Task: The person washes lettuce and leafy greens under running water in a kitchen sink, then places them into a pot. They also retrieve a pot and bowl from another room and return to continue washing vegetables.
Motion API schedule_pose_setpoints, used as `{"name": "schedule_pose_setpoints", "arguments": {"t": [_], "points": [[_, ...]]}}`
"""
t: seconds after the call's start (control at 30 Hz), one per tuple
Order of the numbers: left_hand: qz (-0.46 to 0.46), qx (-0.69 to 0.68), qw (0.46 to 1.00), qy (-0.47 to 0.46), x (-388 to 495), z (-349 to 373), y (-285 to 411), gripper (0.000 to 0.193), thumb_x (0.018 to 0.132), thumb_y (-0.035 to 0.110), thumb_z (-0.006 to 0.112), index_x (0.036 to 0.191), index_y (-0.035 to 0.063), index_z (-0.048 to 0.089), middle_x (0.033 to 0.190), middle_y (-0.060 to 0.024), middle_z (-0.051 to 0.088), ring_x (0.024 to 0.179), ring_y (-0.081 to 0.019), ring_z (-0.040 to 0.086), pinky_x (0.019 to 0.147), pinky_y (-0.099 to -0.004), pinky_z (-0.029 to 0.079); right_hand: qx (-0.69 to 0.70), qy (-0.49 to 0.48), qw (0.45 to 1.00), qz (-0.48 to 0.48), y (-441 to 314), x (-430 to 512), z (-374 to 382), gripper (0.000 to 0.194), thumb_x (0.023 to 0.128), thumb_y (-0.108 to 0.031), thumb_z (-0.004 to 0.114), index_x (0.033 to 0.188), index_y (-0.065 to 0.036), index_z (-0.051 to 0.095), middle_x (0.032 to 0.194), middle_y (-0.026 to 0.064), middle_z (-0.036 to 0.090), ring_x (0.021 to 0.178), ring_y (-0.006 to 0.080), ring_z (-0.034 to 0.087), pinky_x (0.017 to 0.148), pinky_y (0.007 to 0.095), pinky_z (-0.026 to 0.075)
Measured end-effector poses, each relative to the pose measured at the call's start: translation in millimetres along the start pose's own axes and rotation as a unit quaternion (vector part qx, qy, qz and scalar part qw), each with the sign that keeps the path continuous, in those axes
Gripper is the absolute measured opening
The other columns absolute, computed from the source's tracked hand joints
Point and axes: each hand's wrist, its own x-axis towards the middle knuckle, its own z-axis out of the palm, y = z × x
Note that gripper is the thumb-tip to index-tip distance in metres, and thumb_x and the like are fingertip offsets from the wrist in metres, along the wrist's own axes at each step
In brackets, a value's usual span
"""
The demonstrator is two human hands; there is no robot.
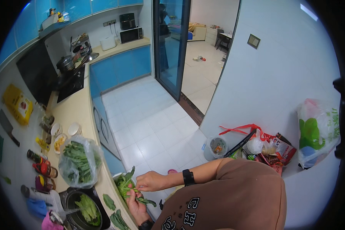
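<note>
Just off the counter's edge, my left hand [134, 201] holds a stem of leafy greens [146, 201]. My right hand [151, 181] pinches the same stem with thumb and fingers. Beneath my hands, more leafy greens [123, 184] lie in a container whose full shape is hidden. Loose green leaves [109, 201] rest on the counter [99, 164] beside the sink. A clear plastic bag of greens [80, 162] stands on the counter. Water runs from the faucet into a dark pot [70, 205] in the sink, where pale green leaves [87, 208] lie.
Sauce bottles [45, 170] and small white bowls [74, 129] line the counter. Farther along are a cooktop [74, 84] and a steel pot [65, 63]. A cleaver [7, 126] hangs on the wall. A trash bin [215, 148] and filled plastic bags [256, 143] stand by the opposite wall.
</note>
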Motion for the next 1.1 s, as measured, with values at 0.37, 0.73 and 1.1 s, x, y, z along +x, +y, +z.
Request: {"name": "schedule_pose_setpoints", "arguments": {"t": [0.37, 0.73, 1.1], "points": [[-0.061, 0.041, 0.995, -0.059, 145, 117, -124, 0.044, 0.091, 0.004, 0.058, 0.131, -0.0059, 0.042, 0.093, -0.0125, 0.060, 0.070, -0.0116, 0.052, 0.060, -0.0215, 0.043, 0.012, -0.003, 0.998, 0.062, 159, -3, -146, 0.016, 0.075, -0.018, 0.068, 0.073, -0.008, 0.056, 0.074, 0.0076, 0.059, 0.069, 0.0298, 0.061, 0.059, 0.0399, 0.048], [-0.260, 0.166, 0.938, -0.157, 310, 292, -227, 0.045, 0.087, 0.000, 0.060, 0.129, -0.0087, 0.044, 0.087, -0.0084, 0.061, 0.064, -0.0111, 0.050, 0.058, -0.0220, 0.041, 0.014, 0.117, 0.971, 0.207, 307, -20, -331, 0.017, 0.076, -0.016, 0.065, 0.079, -0.005, 0.053, 0.080, 0.0091, 0.059, 0.072, 0.0275, 0.060, 0.064, 0.0357, 0.047], [-0.376, 0.253, 0.837, -0.307, 520, 460, -314, 0.051, 0.085, -0.001, 0.059, 0.133, -0.0033, 0.041, 0.099, -0.0135, 0.061, 0.066, -0.0140, 0.047, 0.059, -0.0250, 0.041, 0.343, 0.415, 0.773, 0.335, 468, -39, -524, 0.010, 0.083, -0.014, 0.055, 0.078, -0.005, 0.054, 0.066, 0.0023, 0.052, 0.059, 0.0130, 0.050, 0.053, 0.0250, 0.041]]}}
